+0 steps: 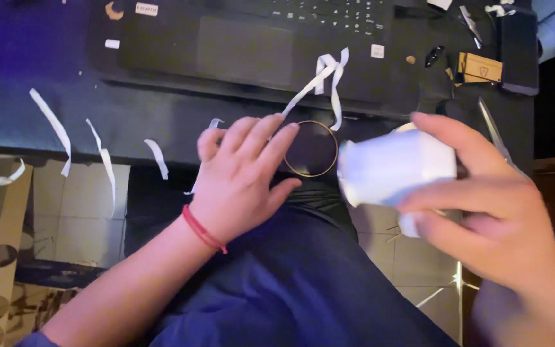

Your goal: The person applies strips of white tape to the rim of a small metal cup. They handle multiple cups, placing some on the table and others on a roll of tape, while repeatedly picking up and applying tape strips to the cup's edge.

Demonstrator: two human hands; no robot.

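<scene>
Tape, a white roll [396, 168], is sitting in the right hand [502, 225], which is grasping it with the thumb over the top and the fingers curling underneath. The roll is lying on its side, its long axis running roughly left to right, and its flat end is facing the thin gold ring [311, 148] just beside it. The roll is blurring slightly, so its surface detail is hard to read.

That ring is lying flat at the near edge of the dark desk [130, 109], and the left hand [242, 180] is pressing down on it, fingers spread and fingertips resting on its left rim; this hand is gripping nothing, only holding the ring in place. A red string bracelet [203, 230] is circling the left wrist. The ring is thus lying between the two hands, touching the left one and close to the roll's end on the right.

Further out, strips of white tape [52, 125] are hanging off the desk edge, and a knotted strip [329, 71] is trailing from the laptop [245, 45] towards the ring. Scissors [493, 132] are lying behind the right hand, near a small tan box [480, 67] and a dark phone [518, 45].
</scene>
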